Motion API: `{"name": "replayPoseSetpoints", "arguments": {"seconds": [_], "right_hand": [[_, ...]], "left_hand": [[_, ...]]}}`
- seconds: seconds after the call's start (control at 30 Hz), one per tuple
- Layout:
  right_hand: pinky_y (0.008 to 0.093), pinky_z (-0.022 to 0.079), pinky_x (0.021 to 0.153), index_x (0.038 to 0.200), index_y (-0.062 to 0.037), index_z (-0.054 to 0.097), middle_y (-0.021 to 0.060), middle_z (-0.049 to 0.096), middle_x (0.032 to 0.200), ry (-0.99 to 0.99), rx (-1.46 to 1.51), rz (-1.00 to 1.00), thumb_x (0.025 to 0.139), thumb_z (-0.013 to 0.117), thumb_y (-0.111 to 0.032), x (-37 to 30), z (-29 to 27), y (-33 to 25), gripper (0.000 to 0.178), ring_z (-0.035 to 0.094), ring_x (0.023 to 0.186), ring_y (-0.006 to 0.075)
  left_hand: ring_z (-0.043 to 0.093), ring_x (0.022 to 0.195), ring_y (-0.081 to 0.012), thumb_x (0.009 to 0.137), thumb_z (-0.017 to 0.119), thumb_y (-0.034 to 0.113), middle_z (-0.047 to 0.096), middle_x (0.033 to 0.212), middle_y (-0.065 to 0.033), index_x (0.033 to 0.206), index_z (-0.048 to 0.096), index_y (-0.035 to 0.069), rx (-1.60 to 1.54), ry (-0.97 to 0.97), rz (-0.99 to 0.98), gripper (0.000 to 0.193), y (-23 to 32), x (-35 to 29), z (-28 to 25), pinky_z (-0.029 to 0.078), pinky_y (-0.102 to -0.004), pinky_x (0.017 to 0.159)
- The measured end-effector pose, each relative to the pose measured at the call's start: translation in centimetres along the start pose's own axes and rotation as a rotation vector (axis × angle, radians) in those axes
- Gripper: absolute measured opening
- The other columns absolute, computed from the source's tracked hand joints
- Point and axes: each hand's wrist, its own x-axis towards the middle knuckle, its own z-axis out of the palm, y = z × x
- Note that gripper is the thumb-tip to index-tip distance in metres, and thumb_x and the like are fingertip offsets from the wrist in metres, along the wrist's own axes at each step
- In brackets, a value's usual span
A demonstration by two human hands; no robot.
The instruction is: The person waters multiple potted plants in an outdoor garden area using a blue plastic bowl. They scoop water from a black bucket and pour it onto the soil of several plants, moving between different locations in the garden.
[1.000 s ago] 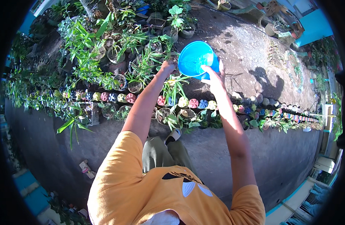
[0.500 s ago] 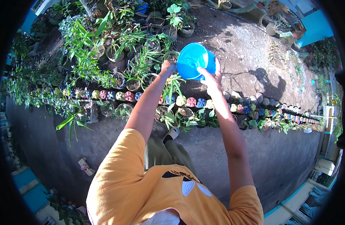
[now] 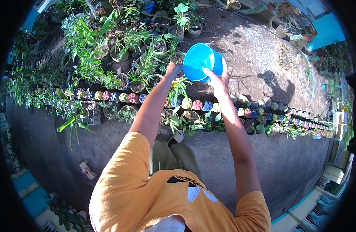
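Observation:
A blue bucket (image 3: 197, 62) is tipped on its side, its mouth facing left and a little water inside. My right hand (image 3: 219, 79) grips it, thumb over the near side and fingers behind the base. Just left of the mouth, my left hand (image 3: 173, 70) is closed; whatever is in its fingers is hidden. Long-leaved potted plants (image 3: 178, 91) stand under and beside my left hand, with a small patch of yellow showing just below it.
A low border of painted bottle bottoms (image 3: 197, 104) runs across in front of me. Dense potted plants (image 3: 124, 50) fill the far left. Bare soil (image 3: 255, 50) lies to the right, and dark pavement (image 3: 282, 154) on my side of the border.
Both hands and the bucket stay nearly where they were. A bit of yellow now shows below my left hand.

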Motion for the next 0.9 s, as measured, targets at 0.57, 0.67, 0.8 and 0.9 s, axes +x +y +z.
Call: {"name": "replayPoseSetpoints", "arguments": {"seconds": [0.57, 0.67, 0.8, 0.9], "right_hand": [[0.0416, 0.045, 0.093, 0.139, -0.015, 0.036, 0.0214, 0.035, 0.127, -0.008, -0.095, -0.003, 0.057, 0.087, -0.019, 1.0, -0.6, 1.0, 0.096, 0.044, 0.116, 0.0326], [0.043, 0.044, 0.094, 0.139, -0.0175, 0.036, 0.0223, 0.035, 0.127, -0.03, -0.082, -0.016, 0.057, 0.087, -0.022, 1.1, -0.7, 1.1, 0.097, 0.042, 0.118, 0.0342], [0.0444, 0.042, 0.096, 0.139, -0.0207, 0.036, 0.0232, 0.034, 0.127, -0.033, -0.138, -0.069, 0.057, 0.087, -0.025, 1.6, -0.8, 1.9, 0.097, 0.04, 0.119, 0.0355], [0.0449, 0.042, 0.096, 0.139, -0.021, 0.036, 0.0239, 0.033, 0.128, -0.037, -0.18, -0.133, 0.057, 0.087, -0.025, 2.0, -0.8, 2.2, 0.097, 0.04, 0.119, 0.0356]], "left_hand": [[0.064, 0.061, -0.0147, 0.066, 0.058, -0.009, 0.068, 0.075, -0.0078, 0.086, 0.072, 0.005, -0.206, -0.225, 0.067, 0.028, 1.7, -3.1, 0.1, 0.056, -0.0291, 0.055], [0.064, 0.061, -0.0148, 0.066, 0.06, -0.008, 0.068, 0.075, -0.0074, 0.084, 0.072, 0.004, -0.211, -0.224, 0.072, 0.025, 1.2, -2.3, 0.7, 0.055, -0.0282, 0.054], [0.065, 0.062, -0.0148, 0.066, 0.062, -0.007, 0.068, 0.076, -0.0078, 0.082, 0.072, 0.003, -0.128, -0.169, 0.085, 0.022, 0.5, -1.2, 1.1, 0.055, -0.0288, 0.055], [0.067, 0.068, -0.0165, 0.069, 0.065, -0.007, 0.069, 0.079, -0.0088, 0.085, 0.071, 0.002, -0.071, -0.161, 0.085, 0.02, 0.7, -1.4, 0.9, 0.058, -0.0299, 0.057]]}}
